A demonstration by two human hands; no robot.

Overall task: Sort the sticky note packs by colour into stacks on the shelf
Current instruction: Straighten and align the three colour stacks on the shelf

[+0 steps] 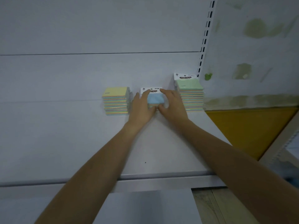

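Three stacks of sticky note packs stand in a row at the back of the white shelf (80, 135). The left stack (115, 101) has a yellow pack on top. On the right, the tallest stack (191, 94) is topped by a green pack with a white header card. Between them sits the stack with a blue top pack (155, 98). My left hand (142, 107) grips this middle stack from its left side, thumb at the front. My right hand (173, 105) grips it from the right, fingers over the pack's header. The lower packs of the middle stack are mostly hidden by my hands.
A slotted upright (205, 38) runs up the shelf's back right corner. Right of it is a stained wall (258, 46) with a yellow panel (249, 126) below. The shelf's front lip (145, 177) crosses the view under my forearms. A wooden board (210, 206) lies lower right.
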